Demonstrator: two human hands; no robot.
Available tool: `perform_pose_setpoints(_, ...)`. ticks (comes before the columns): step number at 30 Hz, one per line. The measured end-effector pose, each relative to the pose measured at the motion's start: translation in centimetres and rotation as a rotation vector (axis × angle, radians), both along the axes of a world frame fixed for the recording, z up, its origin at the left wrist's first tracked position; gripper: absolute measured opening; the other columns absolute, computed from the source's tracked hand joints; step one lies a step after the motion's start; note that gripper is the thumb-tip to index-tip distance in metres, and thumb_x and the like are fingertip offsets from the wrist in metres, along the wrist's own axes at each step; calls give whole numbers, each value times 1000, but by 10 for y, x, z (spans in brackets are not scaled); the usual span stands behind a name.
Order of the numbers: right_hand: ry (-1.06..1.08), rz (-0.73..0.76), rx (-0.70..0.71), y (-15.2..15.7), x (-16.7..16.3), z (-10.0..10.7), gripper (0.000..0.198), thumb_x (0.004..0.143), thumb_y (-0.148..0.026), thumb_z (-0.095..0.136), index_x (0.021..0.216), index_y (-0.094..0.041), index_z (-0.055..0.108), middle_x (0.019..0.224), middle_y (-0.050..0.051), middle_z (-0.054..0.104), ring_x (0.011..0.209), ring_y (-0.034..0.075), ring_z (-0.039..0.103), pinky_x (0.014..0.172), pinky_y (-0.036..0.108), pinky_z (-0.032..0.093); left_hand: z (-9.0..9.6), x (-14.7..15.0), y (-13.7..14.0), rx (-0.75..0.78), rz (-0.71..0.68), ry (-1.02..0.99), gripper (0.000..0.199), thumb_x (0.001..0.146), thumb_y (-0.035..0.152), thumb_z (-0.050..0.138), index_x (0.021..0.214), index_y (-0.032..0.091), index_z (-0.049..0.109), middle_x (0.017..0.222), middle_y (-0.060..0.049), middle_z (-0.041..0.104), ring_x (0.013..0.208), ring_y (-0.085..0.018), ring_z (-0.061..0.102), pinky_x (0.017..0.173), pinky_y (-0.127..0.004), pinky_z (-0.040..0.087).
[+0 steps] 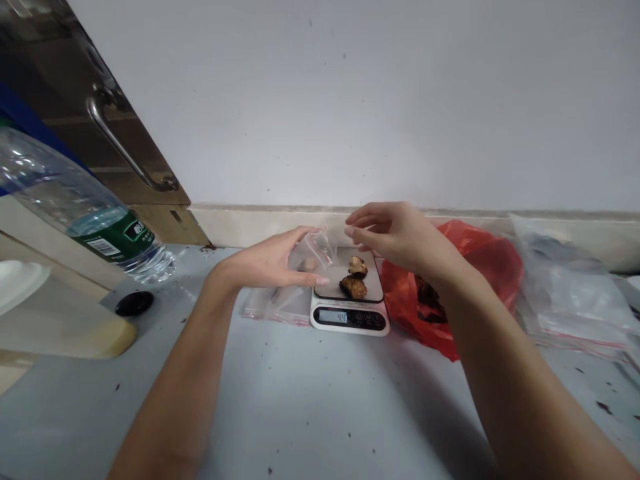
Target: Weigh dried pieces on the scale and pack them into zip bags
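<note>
A white digital kitchen scale point(323, 321) sits on the grey table with its display lit, the digits looking like 44. Two brown, knobbly dried pieces lie on its plate: a paler upper piece point(357, 267) and a darker lower piece point(353, 288). My left hand point(273, 260) is at the scale's left side, holding a small clear zip bag point(320, 248) by its fingers, the thumb stretched over the plate's edge. Above the plate's right side hovers my right hand point(387, 230), fingers loosely bent and apart from the thumb, with nothing seen in them.
Right of the scale stands an open red plastic bag point(480, 257) with dark pieces inside, partly behind my right forearm. Clear zip bags point(580, 300) are stacked farther right; more flat bags point(280, 305) lie left of the scale. A large water bottle point(115, 230) and black lid point(135, 304) are left.
</note>
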State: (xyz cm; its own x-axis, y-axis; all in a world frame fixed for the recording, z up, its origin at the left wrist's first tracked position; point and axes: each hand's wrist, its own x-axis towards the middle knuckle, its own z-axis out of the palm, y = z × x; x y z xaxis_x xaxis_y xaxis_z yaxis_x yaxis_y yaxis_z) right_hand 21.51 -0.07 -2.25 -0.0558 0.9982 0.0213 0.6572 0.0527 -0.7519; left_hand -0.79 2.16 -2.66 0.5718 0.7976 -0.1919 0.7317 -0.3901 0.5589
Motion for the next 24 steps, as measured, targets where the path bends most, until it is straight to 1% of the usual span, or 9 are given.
perform_pose_setpoints(2,-220,-15,-122,2,4,-4,34,90,-26,72,122,-17,75,112,13,78,95,25,75,80,33,59,1,-2,0,7,16,16,97,81,68,69,160,24,34,161,-12,51,147,-33,49,116,-39,44)
perform_pose_setpoints(5,-406,171,-344,4,6,-11,75,79,-30,83,150,-25,60,134,10,72,114,28,71,88,33,57,2,-4,0,-3,24,24,105,79,74,69,163,23,31,163,-14,49,147,-37,49,119,-44,43)
perform_pose_setpoints(7,-461,276,-364,4,3,-14,93,73,-31,87,158,-30,50,143,8,68,122,29,67,89,32,56,1,-5,0,3,22,18,108,76,75,69,163,23,31,165,-14,46,148,-38,47,121,-47,41)
perform_pose_setpoints(9,-511,304,-328,4,-3,-15,80,74,-25,83,150,-29,59,136,8,72,116,28,70,82,29,55,-1,-6,1,12,14,8,108,76,73,70,163,23,32,166,-14,44,149,-37,45,123,-48,38)
perform_pose_setpoints(11,-541,300,-318,4,-9,-15,49,78,-16,73,127,-25,75,110,7,80,98,26,74,71,28,52,-4,-5,2,15,0,11,104,75,70,72,162,26,35,167,-13,44,151,-37,44,124,-48,36)
perform_pose_setpoints(13,-557,280,-313,5,-12,-15,30,80,-9,63,101,-21,80,90,7,79,84,23,73,64,27,47,-7,-5,3,13,-24,42,100,74,67,74,160,29,39,167,-11,43,151,-37,43,124,-47,37)
perform_pose_setpoints(17,-544,207,-273,8,-9,-16,27,80,-6,61,95,-19,79,88,7,78,80,20,70,64,27,46,-12,-1,4,23,-49,119,98,72,64,76,158,30,42,165,-12,46,149,-37,46,122,-48,38)
perform_pose_setpoints(21,-515,209,-268,9,-6,-20,22,76,-7,65,88,-19,79,78,6,76,77,21,69,63,27,45,-15,2,4,21,-53,149,101,72,63,75,159,25,42,165,-16,46,149,-37,45,121,-50,38)
perform_pose_setpoints(24,-471,207,-259,12,-3,-22,22,74,-8,67,89,-20,78,81,5,76,79,20,70,63,25,46,-17,4,3,38,-64,156,97,73,63,75,157,26,45,163,-16,48,147,-37,48,118,-49,41)
